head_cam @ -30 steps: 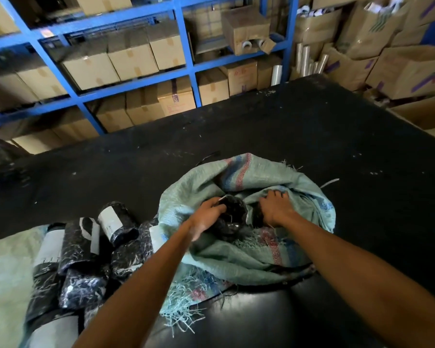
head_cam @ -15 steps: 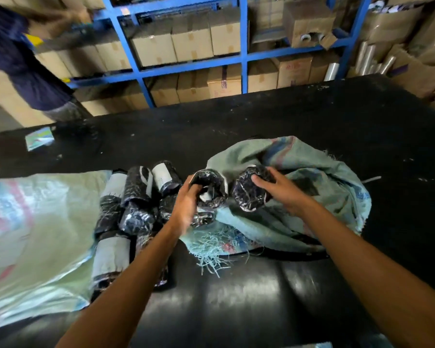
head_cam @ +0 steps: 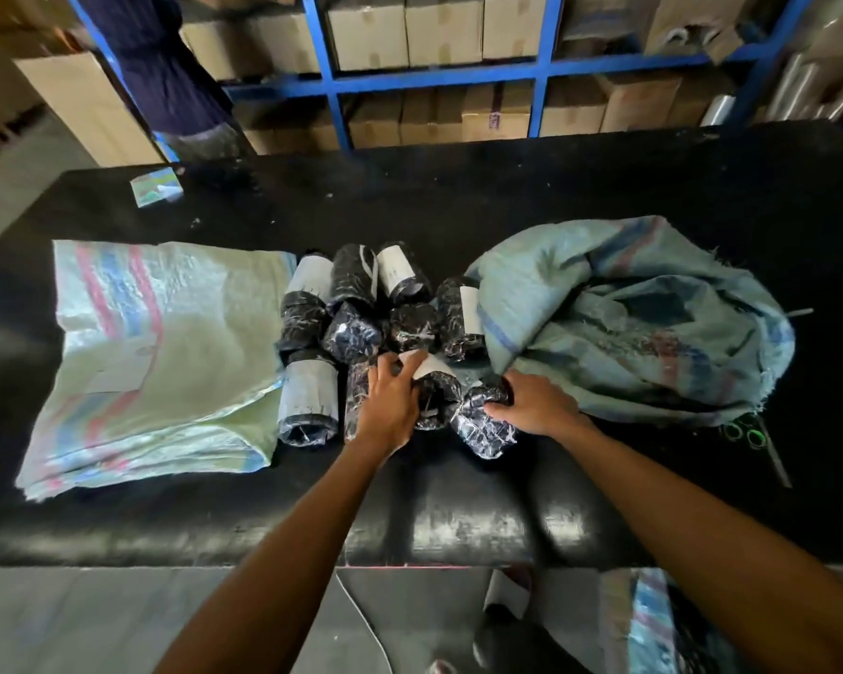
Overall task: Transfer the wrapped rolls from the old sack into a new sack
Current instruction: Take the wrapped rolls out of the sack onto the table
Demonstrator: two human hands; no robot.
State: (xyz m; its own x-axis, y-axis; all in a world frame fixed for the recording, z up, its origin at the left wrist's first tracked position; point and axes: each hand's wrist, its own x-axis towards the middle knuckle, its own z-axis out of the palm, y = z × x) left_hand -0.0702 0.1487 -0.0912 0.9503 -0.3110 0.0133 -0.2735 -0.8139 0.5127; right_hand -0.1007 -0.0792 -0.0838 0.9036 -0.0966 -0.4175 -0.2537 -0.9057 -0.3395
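Several black-wrapped rolls [head_cam: 356, 304], some with white labels, lie clustered on the black table [head_cam: 458, 197] between two sacks. The old sack [head_cam: 629, 323], faded blue-green and frayed, lies crumpled at the right. The new sack [head_cam: 157, 342], pale green with pink and blue stripes, lies folded flat at the left. My left hand [head_cam: 390, 406] grips a labelled roll [head_cam: 434, 386] at the near edge of the pile. My right hand [head_cam: 536, 406] holds another black roll [head_cam: 483, 425] beside it, just in front of the old sack's mouth.
A small shiny packet [head_cam: 157, 187] lies at the table's far left. A person in dark clothes [head_cam: 166, 65] stands beyond the table by blue shelving [head_cam: 434, 75] stacked with cardboard boxes. Scissors [head_cam: 755, 440] lie near the right. Another sack [head_cam: 653, 620] sits on the floor below.
Both hands have carried their rolls out of the old sack and leftward down onto the near side of the pile. The view has shifted to take in the whole new sack.
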